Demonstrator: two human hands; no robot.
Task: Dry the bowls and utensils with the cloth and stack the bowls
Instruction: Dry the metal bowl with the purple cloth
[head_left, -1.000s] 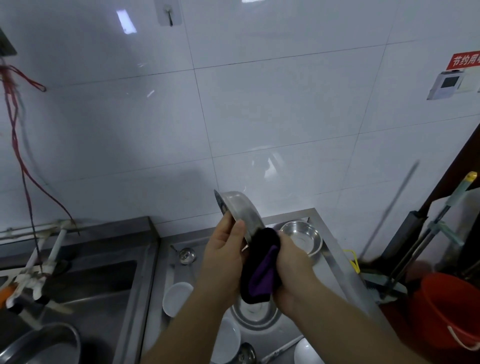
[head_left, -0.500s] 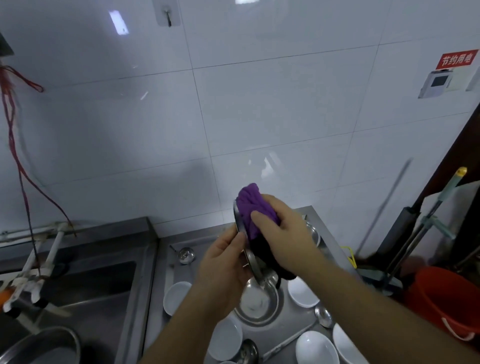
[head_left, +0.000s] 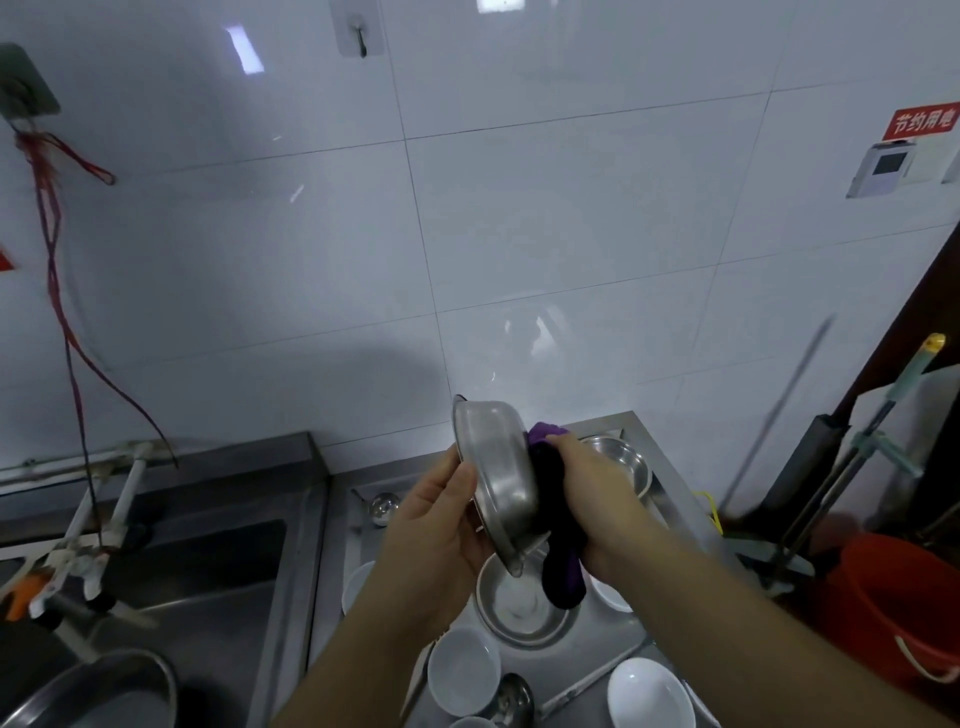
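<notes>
While the left hand (head_left: 431, 525) grips a steel bowl (head_left: 498, 473) tilted on edge above the desk (head_left: 670, 467), its fingers curled round the rim, the right hand (head_left: 597, 499) presses a bunched purple cloth (head_left: 558, 525) against the bowl, fingers closed on the fabric. Drying appears underway, not finished. A second steel bowl (head_left: 524, 603) sits directly below; another (head_left: 621, 460) stands near the desk's far right corner. White bowls (head_left: 462, 670) and ladles (head_left: 383, 506) lie separately across the desk, unstacked. The held bowl looks shiny, shallow and undented.
</notes>
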